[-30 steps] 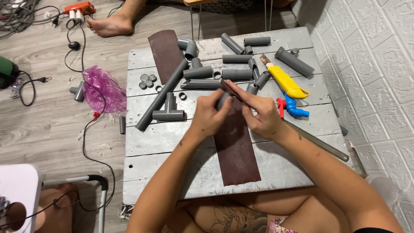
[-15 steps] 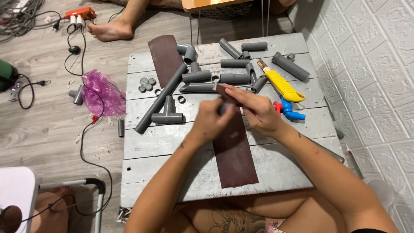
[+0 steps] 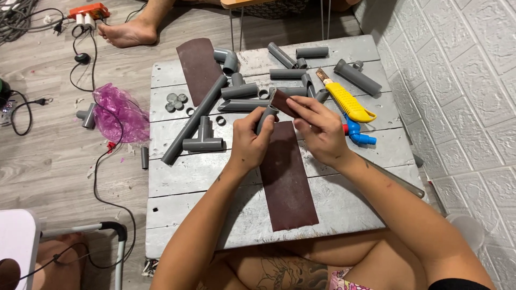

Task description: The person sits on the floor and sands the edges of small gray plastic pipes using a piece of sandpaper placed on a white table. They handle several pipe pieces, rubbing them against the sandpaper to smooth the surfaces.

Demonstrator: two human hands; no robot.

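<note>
A person's left hand point(image 3: 248, 140) is clamped around a short grey plastic pipe piece point(image 3: 266, 117), held upright with its open end just above the thumb, over the middle of a low grey-painted wooden table point(image 3: 333, 207). The right hand point(image 3: 321, 129) pinches the top end of a long strip of reddish-brown sandpaper point(image 3: 285, 180), pressing it against the pipe piece; the rest of the strip lies flat on the boards, running back toward the person's lap.

Just right of the right hand lies a blue plastic pipe fitting with a red part point(image 3: 357, 133), and beyond it a yellow utility knife point(image 3: 346, 101) pointing to the table's far edge. A thin metal rod point(image 3: 395, 180) shows from under the right forearm toward the table's right side.

To the left of the hands sit a grey tee fitting point(image 3: 203, 140) and a long grey pipe point(image 3: 193, 121) lying at a slant. A second sheet of brown sandpaper point(image 3: 199, 67) rests at the far left corner, beside a grey elbow fitting point(image 3: 227, 58). More grey pipe offcuts point(image 3: 290, 73) and small grey round caps point(image 3: 176, 101) are scattered across the far half.

On the wood-look floor left of the table lie a crumpled pink plastic bag point(image 3: 121, 115) and black cables point(image 3: 99, 172). Another person's bare foot point(image 3: 126, 33) rests near an orange power strip point(image 3: 88, 11).
</note>
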